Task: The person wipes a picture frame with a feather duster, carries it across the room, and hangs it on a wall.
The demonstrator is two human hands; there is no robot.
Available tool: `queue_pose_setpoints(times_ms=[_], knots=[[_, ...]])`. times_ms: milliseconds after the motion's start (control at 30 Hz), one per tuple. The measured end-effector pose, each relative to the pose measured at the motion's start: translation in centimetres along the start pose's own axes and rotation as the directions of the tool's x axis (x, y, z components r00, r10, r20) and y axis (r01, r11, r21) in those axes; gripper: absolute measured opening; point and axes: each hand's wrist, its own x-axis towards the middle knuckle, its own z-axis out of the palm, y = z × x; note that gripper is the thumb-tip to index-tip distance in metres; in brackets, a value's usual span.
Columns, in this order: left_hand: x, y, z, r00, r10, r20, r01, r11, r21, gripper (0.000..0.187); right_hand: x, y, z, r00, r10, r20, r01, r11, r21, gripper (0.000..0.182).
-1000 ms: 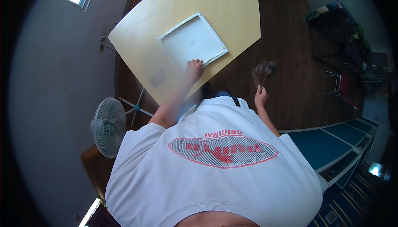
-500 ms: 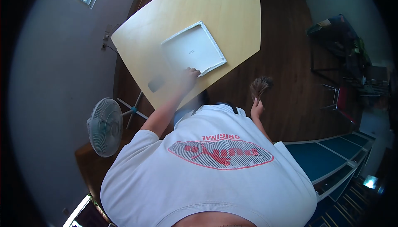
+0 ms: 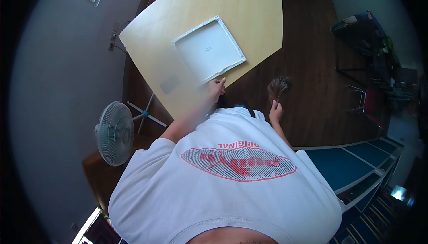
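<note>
A stretched canvas [image 3: 206, 49] lies back side up on the table, its white-wrapped wooden frame showing around the edges. Just off its near edge is my left hand [image 3: 216, 89], fingers loosely curled and a little apart, with nothing visible in them. My right hand [image 3: 276, 112] is closed around the handle of a brown feather duster [image 3: 279, 88]. The duster's feathers point up and away, over the floor to the right of the table. A hazy blur covers part of the left forearm and the canvas's left side.
The pale wooden table [image 3: 256, 14] has a dark grey flat object [image 3: 169, 84] near its left edge. A standing fan [image 3: 114, 133] is at the left. At the right are a red chair [image 3: 370, 106] and a blue-topped cabinet [image 3: 336, 168]. Dark wooden floor [image 3: 307, 57] runs alongside the table.
My left hand has come off the canvas's near edge and moved slightly right and towards me. The duster in my right hand has barely moved.
</note>
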Motion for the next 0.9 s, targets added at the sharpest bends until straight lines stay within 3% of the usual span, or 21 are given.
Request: queue_pose_setpoints(times_ms=[33,100,233,300,433,567,733,767,800,833,900], knots=[[0.4,0.3,0.4,1.000,0.000,0.006,0.000,1.000,-0.002,0.032,-0.1,0.4,-0.1,1.000,-0.013,-0.017,0.013,1.000,0.001,0.045],[1.1,0.7,1.3,0.998,-0.063,-0.024,0.057,0.979,-0.195,0.032,-0.3,1.3,-0.4,1.000,0.006,-0.027,-0.006,1.000,0.000,0.045],[2.0,0.2,2.2,0.996,-0.069,-0.060,0.048,0.952,-0.302,0.028,-1.5,3.2,-1.3,0.995,0.056,-0.084,-0.056,0.998,0.002,0.046],[2.0,0.0,2.1,0.993,-0.110,-0.049,0.070,0.856,-0.513,0.024,-2.1,3.8,-1.6,0.995,0.059,-0.086,-0.059,0.998,0.007,0.045],[1.5,-0.5,1.6,0.996,-0.089,0.003,0.075,0.815,-0.575,0.022,-3.3,5.3,-2.1,0.997,0.055,-0.050,-0.059,0.996,-0.073,0.045],[0.9,-0.5,1.2,0.996,-0.084,-0.021,0.063,0.876,-0.479,0.021,-3.0,5.5,-2.0,0.999,-0.019,-0.027,0.017,0.996,-0.091,0.046],[1.1,-2.6,0.3,0.997,-0.052,-0.052,0.027,0.915,-0.402,0.022,-1.3,3.2,-1.4,0.999,0.024,-0.024,-0.025,0.999,-0.021,0.046],[1.9,-4.4,-0.2,0.974,0.216,-0.063,-0.225,0.933,-0.282,0.025,-0.9,2.9,-1.2,1.000,0.024,-0.020,-0.024,1.000,-0.019,0.046],[1.6,-4.7,-0.7,0.882,0.469,-0.039,-0.469,0.869,-0.158,0.027,-0.4,2.5,-1.0,0.999,0.002,-0.036,-0.001,1.000,0.009,0.045],[1.3,-5.0,-1.3,0.882,0.469,-0.043,-0.469,0.869,-0.155,0.027,-0.1,2.2,-0.8,0.998,-0.020,-0.051,0.022,0.999,0.038,0.045],[0.5,-5.0,-2.6,0.850,0.521,-0.078,-0.503,0.846,0.175,0.033,0.2,1.4,-0.6,0.999,-0.023,-0.039,0.024,0.999,0.040,0.044]])
